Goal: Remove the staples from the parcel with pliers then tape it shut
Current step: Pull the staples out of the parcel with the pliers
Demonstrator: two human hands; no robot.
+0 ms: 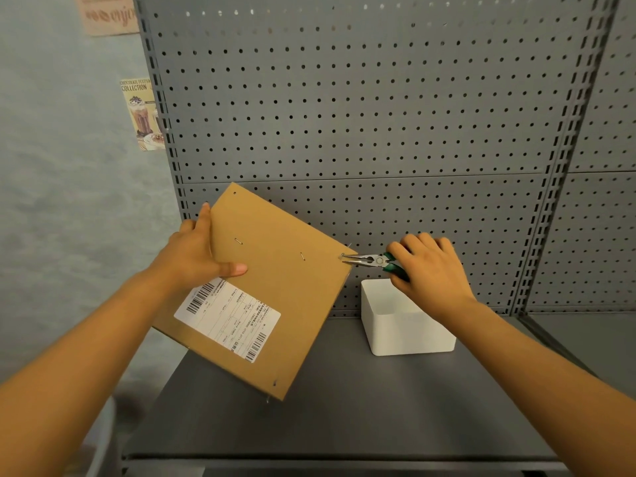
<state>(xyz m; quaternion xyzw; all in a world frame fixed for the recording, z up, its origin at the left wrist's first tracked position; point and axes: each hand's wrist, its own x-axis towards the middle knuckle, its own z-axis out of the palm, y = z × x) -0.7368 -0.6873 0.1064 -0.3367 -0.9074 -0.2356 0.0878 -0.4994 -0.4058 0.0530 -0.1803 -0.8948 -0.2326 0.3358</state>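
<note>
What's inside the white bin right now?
The white bin shows only bare white interior at its left. The right hand, gripping the pliers, covers its back right corner, so that part cannot be seen.

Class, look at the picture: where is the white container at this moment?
In the head view, the white container sits on the grey shelf right of centre, against the pegboard, below the right hand and right of the parcel.

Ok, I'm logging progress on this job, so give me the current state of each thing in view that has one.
parcel: held tilted above the shelf, label facing up.
left hand: grips the parcel's left edge.
right hand: grips the pliers' green handles.
pliers: tips at the staple on the parcel's right edge.
staples: at least two more in the cardboard.
white bin: open, standing on the shelf, looks empty.
</note>
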